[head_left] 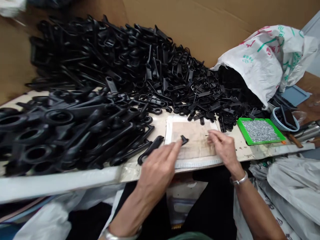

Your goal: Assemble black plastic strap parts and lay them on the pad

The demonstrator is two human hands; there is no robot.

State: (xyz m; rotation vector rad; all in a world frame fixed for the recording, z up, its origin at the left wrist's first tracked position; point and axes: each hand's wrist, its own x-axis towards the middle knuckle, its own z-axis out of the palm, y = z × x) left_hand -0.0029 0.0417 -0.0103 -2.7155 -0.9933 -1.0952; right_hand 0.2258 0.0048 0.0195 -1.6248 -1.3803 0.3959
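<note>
My left hand point(160, 161) is over the left side of a beige work mat point(192, 150), its fingers together. A small black plastic part point(184, 139) juts out past its fingertips; the hand hides the rest. My right hand point(223, 146) hovers at the mat's right side, thumb and fingers pinched. A tiny dark sliver shows at its fingertips, too small and blurred to name. Close to my left hand, a long black plastic handle-shaped piece point(151, 149) lies on the table. A green tray point(281, 137) of small silvery metal pins point(260, 130) sits right of my right hand.
Long black plastic pieces point(75, 123) are heaped at left, with a larger pile point(112, 53) behind. Small black parts point(212, 96) spill from a white woven sack point(255, 60). A light-blue basket point(277, 121) stands beyond the tray. Cardboard point(187, 23) walls the back.
</note>
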